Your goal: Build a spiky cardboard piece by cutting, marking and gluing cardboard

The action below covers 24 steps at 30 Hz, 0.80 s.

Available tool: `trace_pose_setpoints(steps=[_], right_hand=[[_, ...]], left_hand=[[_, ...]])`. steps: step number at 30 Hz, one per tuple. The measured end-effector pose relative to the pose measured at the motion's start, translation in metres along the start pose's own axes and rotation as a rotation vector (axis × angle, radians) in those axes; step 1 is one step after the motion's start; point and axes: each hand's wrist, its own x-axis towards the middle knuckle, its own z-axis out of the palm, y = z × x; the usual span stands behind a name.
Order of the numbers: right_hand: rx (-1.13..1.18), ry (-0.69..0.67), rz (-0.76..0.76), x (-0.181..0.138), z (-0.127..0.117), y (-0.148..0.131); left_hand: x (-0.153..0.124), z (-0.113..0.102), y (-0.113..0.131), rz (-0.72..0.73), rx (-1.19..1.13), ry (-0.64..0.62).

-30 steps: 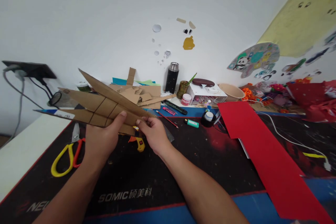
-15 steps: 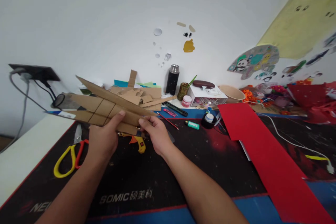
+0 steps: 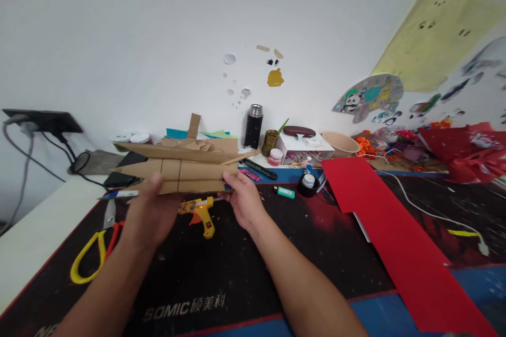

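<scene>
Holding pointed cardboard piece raised over dark mat, tips leftward. Pinching its right end between thumb and fingers of right hand; clasping its lower edge with left hand, blurred. Nearby on mat: yellow glue gun, scissors.

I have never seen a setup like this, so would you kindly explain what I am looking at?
There is no machine here, only a person's two bare hands. The camera is worn on the head and looks forward and down, so the forearms rise from the bottom edge. The left hand, slightly blurred, and the right hand hold a cardboard piece with pointed ends. Below it, on a black mat, lie a yellow glue gun and scissors. A red sheet lies at the right.
</scene>
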Motion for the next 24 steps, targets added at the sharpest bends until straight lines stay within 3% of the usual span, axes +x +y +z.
trace_pose_setpoints(steps=[2,4,7,8,9,11,13,16,18,20,22,24], right_hand=[[-0.045,0.015,-0.026,0.005,-0.006,-0.008],[-0.116,0.024,-0.046,0.007,-0.01,-0.014],[-0.22,-0.007,-0.066,0.007,-0.011,-0.016],[-0.245,-0.026,-0.071,0.007,-0.01,-0.015],[-0.265,-0.045,-0.075,0.006,-0.01,-0.014],[-0.3,-0.068,-0.082,0.005,-0.008,-0.013],[-0.333,-0.071,-0.094,0.004,-0.007,-0.013],[-0.333,-0.053,-0.11,0.002,-0.006,-0.016],[-0.284,-0.036,-0.106,0.0,-0.005,-0.018],[-0.215,-0.024,-0.095,-0.002,-0.004,-0.02],[-0.173,-0.048,-0.087,-0.004,-0.001,-0.021],[-0.184,-0.109,-0.081,-0.007,0.002,-0.02]], left_hand=[[0.01,-0.013,0.014,0.078,-0.001,0.081],[0.02,-0.028,0.026,0.262,0.076,0.237],[0.025,-0.043,0.037,0.683,0.466,0.289],[0.024,-0.044,0.039,0.728,0.632,0.266],[0.022,-0.045,0.04,0.731,0.819,0.252],[0.018,-0.042,0.038,0.644,1.221,0.095],[0.017,-0.04,0.034,0.655,1.4,-0.109],[0.016,-0.041,0.027,0.525,1.639,-0.24],[0.015,-0.041,0.025,0.434,1.667,-0.226],[0.013,-0.038,0.028,0.377,1.562,-0.233],[0.01,-0.031,0.035,0.268,1.417,-0.338],[0.009,-0.022,0.041,0.168,1.312,-0.297]])
